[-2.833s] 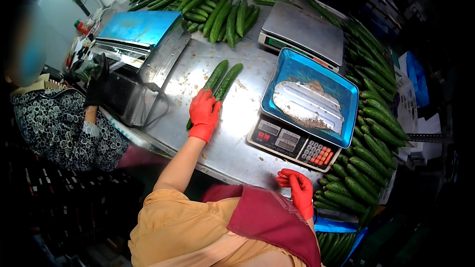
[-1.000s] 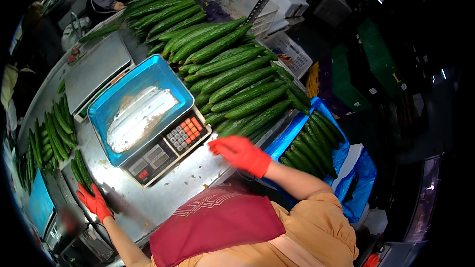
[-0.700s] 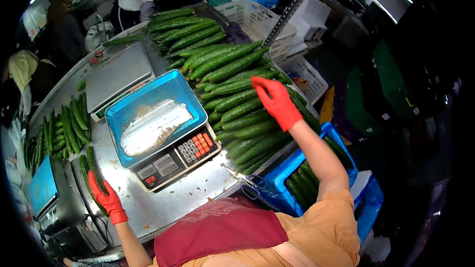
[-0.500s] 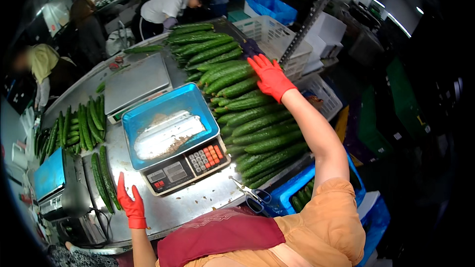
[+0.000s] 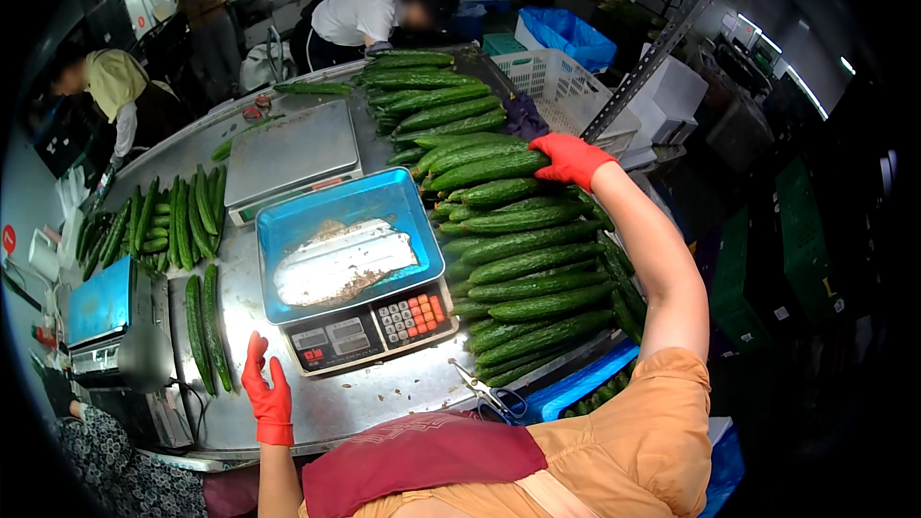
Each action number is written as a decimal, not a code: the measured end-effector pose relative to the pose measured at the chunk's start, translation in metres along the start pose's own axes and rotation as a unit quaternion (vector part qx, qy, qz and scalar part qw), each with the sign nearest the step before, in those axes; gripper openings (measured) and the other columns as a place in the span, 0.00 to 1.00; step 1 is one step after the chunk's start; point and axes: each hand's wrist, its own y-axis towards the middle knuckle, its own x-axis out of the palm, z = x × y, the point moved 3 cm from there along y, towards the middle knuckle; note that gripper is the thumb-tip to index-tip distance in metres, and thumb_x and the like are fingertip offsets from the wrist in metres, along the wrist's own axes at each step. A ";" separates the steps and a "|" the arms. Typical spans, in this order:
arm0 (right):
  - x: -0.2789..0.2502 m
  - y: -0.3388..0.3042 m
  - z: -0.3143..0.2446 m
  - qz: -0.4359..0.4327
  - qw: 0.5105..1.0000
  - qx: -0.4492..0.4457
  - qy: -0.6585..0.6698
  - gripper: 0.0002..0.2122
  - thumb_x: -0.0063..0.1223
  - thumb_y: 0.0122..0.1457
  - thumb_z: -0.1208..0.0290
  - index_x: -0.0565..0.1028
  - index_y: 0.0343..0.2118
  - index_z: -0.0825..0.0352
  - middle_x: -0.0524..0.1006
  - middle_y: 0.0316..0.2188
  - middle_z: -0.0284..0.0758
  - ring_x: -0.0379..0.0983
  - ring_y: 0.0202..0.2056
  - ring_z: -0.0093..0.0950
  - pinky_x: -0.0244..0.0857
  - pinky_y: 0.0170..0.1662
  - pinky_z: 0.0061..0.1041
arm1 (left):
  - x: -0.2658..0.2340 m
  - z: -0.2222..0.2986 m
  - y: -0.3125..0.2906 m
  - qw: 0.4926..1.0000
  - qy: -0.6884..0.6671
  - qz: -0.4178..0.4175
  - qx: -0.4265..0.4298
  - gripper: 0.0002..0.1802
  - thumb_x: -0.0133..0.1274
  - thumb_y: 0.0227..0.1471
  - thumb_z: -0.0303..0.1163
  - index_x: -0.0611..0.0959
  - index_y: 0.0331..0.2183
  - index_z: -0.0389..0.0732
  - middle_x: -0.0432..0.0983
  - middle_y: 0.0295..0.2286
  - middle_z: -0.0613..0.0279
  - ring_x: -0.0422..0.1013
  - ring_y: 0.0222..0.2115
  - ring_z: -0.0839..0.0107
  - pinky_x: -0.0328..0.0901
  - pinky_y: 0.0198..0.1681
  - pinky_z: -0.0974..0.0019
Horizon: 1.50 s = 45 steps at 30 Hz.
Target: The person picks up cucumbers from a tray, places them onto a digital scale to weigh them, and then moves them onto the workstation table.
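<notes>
Red-gloved right hand [image 5: 573, 157] curls onto a cucumber [image 5: 487, 170] atop the pile at our bench's right edge; left hand [image 5: 266, 393] rests spread. Looks like picking: next we'd lift it clear.

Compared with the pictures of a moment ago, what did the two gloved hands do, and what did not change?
The right hand reached farther up the big cucumber pile and now lies on a cucumber near its top. The left hand lifted off the two cucumbers and stands open above the steel table. The blue tray stayed on the scale.
</notes>
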 end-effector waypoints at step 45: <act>0.147 -0.184 -0.314 -0.307 0.444 0.040 0.841 0.34 0.44 0.58 0.48 0.62 0.53 0.81 0.73 0.20 0.38 0.55 0.06 0.20 0.49 0.09 0.18 | 0.065 0.116 0.057 0.914 -0.395 -0.073 0.064 0.19 0.36 0.64 0.37 0.74 0.49 0.37 0.77 0.29 0.61 0.73 0.29 0.74 0.69 0.35 0.72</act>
